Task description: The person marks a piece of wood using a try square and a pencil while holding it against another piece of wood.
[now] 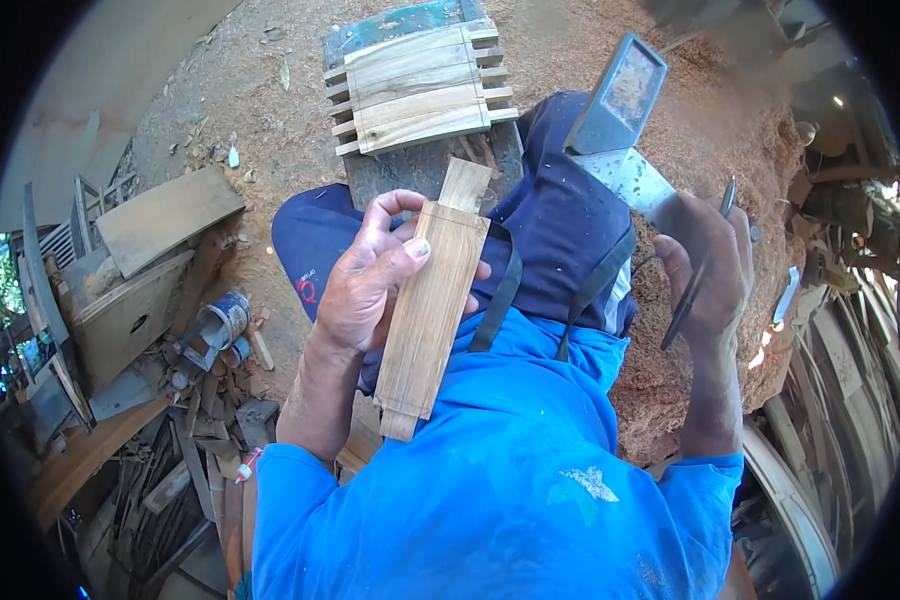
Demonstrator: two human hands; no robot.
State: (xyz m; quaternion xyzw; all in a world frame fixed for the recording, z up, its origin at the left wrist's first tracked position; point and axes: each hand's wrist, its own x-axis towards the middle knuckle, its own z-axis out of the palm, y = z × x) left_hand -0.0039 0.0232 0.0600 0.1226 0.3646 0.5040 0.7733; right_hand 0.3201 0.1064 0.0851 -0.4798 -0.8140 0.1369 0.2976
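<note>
My left hand [370, 270] is closed round a flat wooden piece [435, 310] with a narrow tenon at each end. The piece is tilted in front of my chest, its upper end leaning right, with my thumb on its face. Off to the right, my right hand [715, 265] grips a try square [620, 175] by its metal blade, the thick stock pointing up and away. A dark pencil [698, 270] is also held in that hand, slanting between the fingers. The square and the wooden piece are apart.
Several similar tenoned pieces [415, 85] lie side by side on a worn bench [395, 180] ahead. Sawdust [690, 340] is heaped at the right. Wood offcuts [195, 440], a paint-stained can [225, 318] and boards [165, 220] crowd the left. Long planks [840, 370] lean at the far right.
</note>
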